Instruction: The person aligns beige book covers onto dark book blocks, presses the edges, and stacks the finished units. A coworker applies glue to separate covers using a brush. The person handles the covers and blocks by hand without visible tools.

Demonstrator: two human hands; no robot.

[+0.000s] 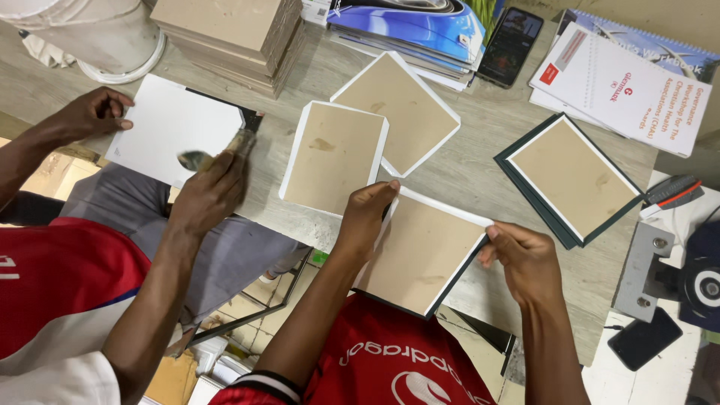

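I hold a brown cardboard panel [420,259] edged with folded white paper over a dark cover, at the table's near edge. My left hand [367,217] grips its upper left corner, thumb on the white flap. My right hand [525,259] pinches its right corner where the white strip ends. Just beyond my left hand lie two similar brown panels with white borders [334,154] [397,109].
A co-worker at left holds a brush [202,159] over a white sheet [169,127], with the other hand [94,112] on the sheet's edge. A dark-bordered panel [574,176], booklets [626,82], a phone [510,45], stacked boards [232,34] and a white bucket [105,34] also lie on the table.
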